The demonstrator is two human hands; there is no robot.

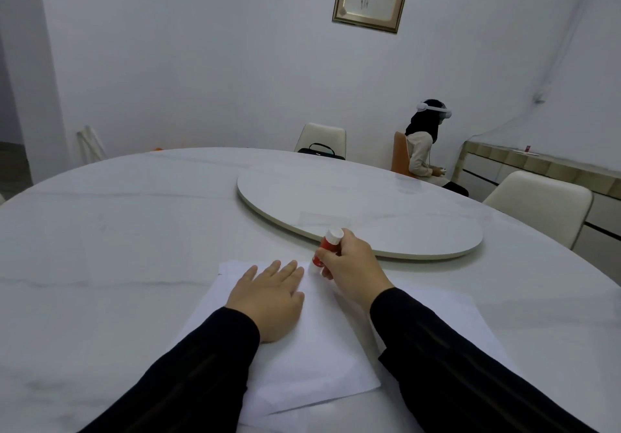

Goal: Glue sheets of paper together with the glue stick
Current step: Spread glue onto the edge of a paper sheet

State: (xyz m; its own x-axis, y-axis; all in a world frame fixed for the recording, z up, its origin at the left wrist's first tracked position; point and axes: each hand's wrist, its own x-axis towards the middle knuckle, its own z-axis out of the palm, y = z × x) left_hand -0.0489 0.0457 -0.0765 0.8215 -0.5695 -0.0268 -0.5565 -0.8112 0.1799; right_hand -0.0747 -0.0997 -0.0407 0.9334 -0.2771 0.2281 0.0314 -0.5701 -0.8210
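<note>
White sheets of paper (312, 358) lie stacked on the white round table (100, 247) in front of me. My left hand (268, 298) rests flat on the top sheet with straight fingers. My right hand (353, 268) grips a red glue stick (326, 249) with a white end, tilted, its lower tip touching the far edge of the top sheet. Another sheet (447, 318) shows to the right under my right sleeve.
A round turntable (363, 211) sits in the table's middle, just beyond the glue stick. Cream chairs (541, 204) stand around the table. A person with a headset (426, 143) sits at the far right. A black bag (321, 152) rests on a far chair.
</note>
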